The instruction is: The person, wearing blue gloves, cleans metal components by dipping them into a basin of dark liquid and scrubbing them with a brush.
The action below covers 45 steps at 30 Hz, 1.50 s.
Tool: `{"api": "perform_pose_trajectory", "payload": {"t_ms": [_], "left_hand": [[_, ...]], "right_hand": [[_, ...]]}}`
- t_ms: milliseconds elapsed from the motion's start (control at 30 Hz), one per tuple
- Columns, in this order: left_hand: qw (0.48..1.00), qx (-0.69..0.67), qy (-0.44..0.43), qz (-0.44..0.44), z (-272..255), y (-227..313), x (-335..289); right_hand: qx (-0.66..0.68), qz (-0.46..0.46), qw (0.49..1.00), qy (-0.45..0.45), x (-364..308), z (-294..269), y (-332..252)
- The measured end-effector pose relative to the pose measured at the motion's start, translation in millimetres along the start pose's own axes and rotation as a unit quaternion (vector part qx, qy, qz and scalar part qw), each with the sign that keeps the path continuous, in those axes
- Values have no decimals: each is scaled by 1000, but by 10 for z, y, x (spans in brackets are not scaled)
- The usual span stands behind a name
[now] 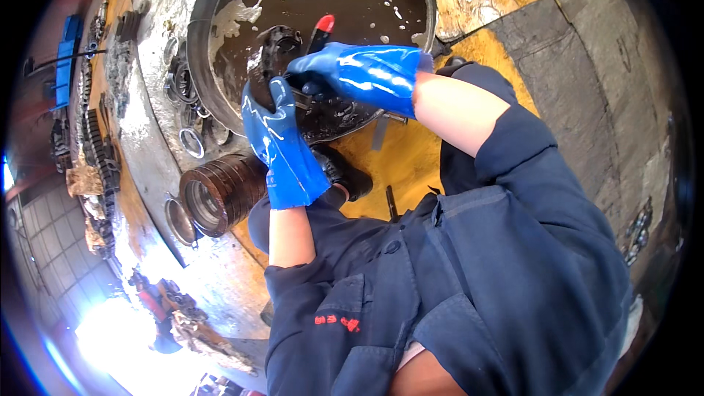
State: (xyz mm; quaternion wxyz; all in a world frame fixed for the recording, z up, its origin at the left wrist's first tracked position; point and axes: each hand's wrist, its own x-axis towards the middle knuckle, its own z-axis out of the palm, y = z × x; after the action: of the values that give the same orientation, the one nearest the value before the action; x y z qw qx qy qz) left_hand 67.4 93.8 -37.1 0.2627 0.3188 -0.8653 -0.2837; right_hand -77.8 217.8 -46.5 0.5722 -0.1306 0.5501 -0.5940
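Note:
A dark, wet, round metal part (281, 42) with a hole in it is held over a wide round basin (198, 51) of murky brown liquid. My left hand (273, 132), in a long blue rubber glove, is closed around its near side. In a matching glove, my right hand (341, 72) grips a dark-handled tool (324, 26) with a red end and presses close against the part. The tool's working end is hidden behind the glove and part, so its kind cannot be told. Foam patches float on the liquid.
Left of my left forearm lies a brown ribbed metal cylinder (220, 194), with a metal ring (180, 220) beside it. Several rings and small parts (183, 84) lie along the basin's left side. Farther left are a chain (95, 147) and a blue object (66, 62). Bright glare covers the lower left.

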Motion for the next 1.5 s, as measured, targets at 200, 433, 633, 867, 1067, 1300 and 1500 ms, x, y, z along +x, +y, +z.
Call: {"api": "perform_pose_trajectory", "payload": {"t_ms": [200,433,633,867,1067,1300,1500], "left_hand": [[994,96,-29,40,44,-222,1],[991,-32,-122,-48,115,-368,112],[966,-93,-178,-163,93,59,434],[851,-37,-437,-289,90,234,1408],[856,-81,-437,-263,79,275,1368],[933,-174,-223,-223,11,249,273],[978,-124,-106,-131,128,-153,115]], "right_hand": [[-392,-9,919,43,116,70,101],[-537,-136,832,23,281,-39,370],[-140,-30,987,-76,-210,-443,-34],[-204,-137,968,-58,-473,-362,-173],[-541,-67,839,-6,405,-23,238],[-436,-50,898,7,376,-195,361],[-334,-367,866,-70,-95,-524,328]]}}
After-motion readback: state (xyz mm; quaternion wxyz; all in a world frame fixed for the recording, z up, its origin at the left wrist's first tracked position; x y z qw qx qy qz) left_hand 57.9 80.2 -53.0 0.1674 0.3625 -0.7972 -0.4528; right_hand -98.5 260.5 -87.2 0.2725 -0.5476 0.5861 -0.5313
